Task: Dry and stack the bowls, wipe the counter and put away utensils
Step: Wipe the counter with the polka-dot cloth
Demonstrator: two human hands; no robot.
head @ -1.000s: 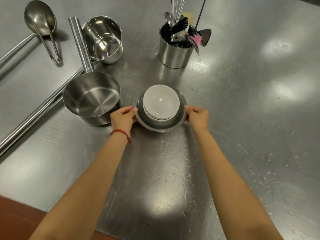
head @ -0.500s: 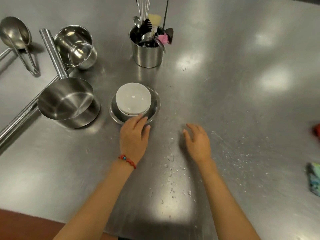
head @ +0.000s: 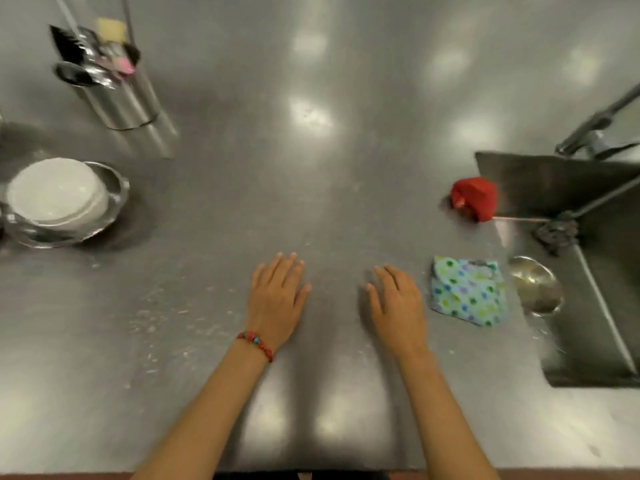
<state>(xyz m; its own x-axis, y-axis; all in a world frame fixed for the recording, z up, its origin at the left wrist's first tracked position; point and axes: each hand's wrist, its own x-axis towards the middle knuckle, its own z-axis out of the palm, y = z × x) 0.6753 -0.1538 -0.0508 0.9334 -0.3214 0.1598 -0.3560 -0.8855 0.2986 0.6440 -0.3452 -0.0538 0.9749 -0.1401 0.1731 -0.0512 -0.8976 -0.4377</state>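
Both hands hover low over the steel surface [head: 346,168], palms down, fingers straight and slightly spread, holding nothing. The left hand [head: 277,299] wears a red beaded bracelet [head: 255,344] at the wrist; the right hand [head: 398,306] is beside it with a gap of bare metal between them. Whether the fingertips actually touch the metal cannot be told, as the picture is smeared by motion.

Just to the right of the right hand lies a folded cloth [head: 465,292], pale blue with coloured dots, flat on the surface and apart from the fingers. Beyond it, farther forward and to the right, a crumpled red cloth [head: 474,197] sits at the near rim of the sink [head: 554,181]. Inside the sink, right of the dotted cloth, rests a small metal bowl [head: 535,285], and a tap [head: 595,126] reaches over the basin from behind.

Well away to the left of the left hand, and somewhat forward of it, the stack of white bowls [head: 57,192] sits nested inside a steel bowl [head: 114,188] at the frame's left edge. Forward of that stack stands a steel utensil holder [head: 121,98] crowded with utensils [head: 93,46], among them dark spatulas, a pink one and something pale yellow; blur keeps the rest unclear.

Scattered water droplets [head: 166,320] speckle the surface to the left of the left hand, between it and the bowls.
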